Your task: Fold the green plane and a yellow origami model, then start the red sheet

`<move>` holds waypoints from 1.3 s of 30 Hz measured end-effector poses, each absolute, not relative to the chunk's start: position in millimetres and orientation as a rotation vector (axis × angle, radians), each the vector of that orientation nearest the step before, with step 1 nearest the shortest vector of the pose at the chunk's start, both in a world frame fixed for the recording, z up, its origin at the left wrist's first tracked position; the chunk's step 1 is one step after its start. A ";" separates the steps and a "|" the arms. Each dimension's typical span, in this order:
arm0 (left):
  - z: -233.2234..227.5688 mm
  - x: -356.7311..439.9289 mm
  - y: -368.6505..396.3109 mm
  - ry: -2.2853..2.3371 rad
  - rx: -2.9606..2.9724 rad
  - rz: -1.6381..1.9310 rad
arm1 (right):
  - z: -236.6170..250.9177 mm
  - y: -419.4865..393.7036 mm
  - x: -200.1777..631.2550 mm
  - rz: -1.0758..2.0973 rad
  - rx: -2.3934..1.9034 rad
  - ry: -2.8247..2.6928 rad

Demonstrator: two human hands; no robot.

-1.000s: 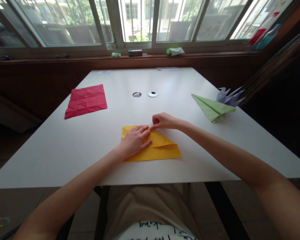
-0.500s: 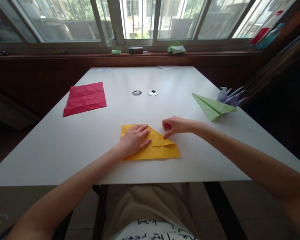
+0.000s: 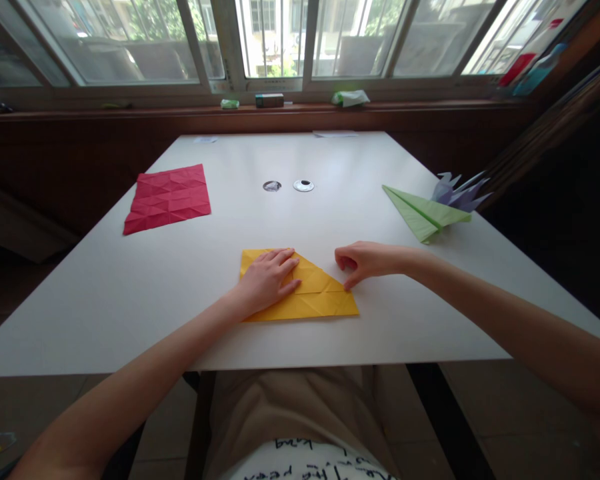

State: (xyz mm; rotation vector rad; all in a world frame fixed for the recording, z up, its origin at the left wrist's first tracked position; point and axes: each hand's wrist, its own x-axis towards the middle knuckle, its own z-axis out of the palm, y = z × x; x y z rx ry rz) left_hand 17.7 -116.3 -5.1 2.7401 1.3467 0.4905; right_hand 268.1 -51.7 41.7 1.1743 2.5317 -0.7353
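From the head camera, my left hand (image 3: 267, 280) lies flat on the yellow paper (image 3: 310, 293), fingers spread and straight, palm pressing the left part of the sheet down onto the white table (image 3: 130, 300). That grip is released: nothing is pinched, the hand only weighs on the paper. It sits where it sat half a second ago and a second ago; the fingertips reach the sheet's far left corner just as before.

My right hand (image 3: 365, 261) is loosely curled, fingers bent under, and its fingertip touches the slanted folded edge of the yellow paper near the sheet's right corner. It holds nothing; it only presses on the crease. A second ago this hand was up beside my left fingertips at the top of the slanted edge; half a second ago it was partway down; now it is close to the lower right corner. The folded flap, which stood a little raised along that edge earlier, now lies flatter against the sheet.

The yellow paper rests near the table's near edge, in front of me, with its far right corner folded down into a slant.

Farther off, a creased red sheet (image 3: 169, 198) lies flat at the left. At the right a green paper plane (image 3: 423, 213) rests with a pale purple folded shape (image 3: 460, 193) just behind it, touching or nearly so. Two small round discs (image 3: 288, 186) sit side by side near the table's middle.
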 end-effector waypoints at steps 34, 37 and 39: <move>5.5 7.1 -77.3 1.297 2.805 0.195 | 12.0 -36.4 226.5 -0.602 0.842 3.389; 5.3 1.2 -60.3 1.247 2.770 0.246 | 8.1 -24.9 223.7 -0.424 0.747 3.442; 5.5 -6.4 -48.9 1.204 2.740 0.302 | 6.9 -17.8 223.1 -0.317 0.711 3.444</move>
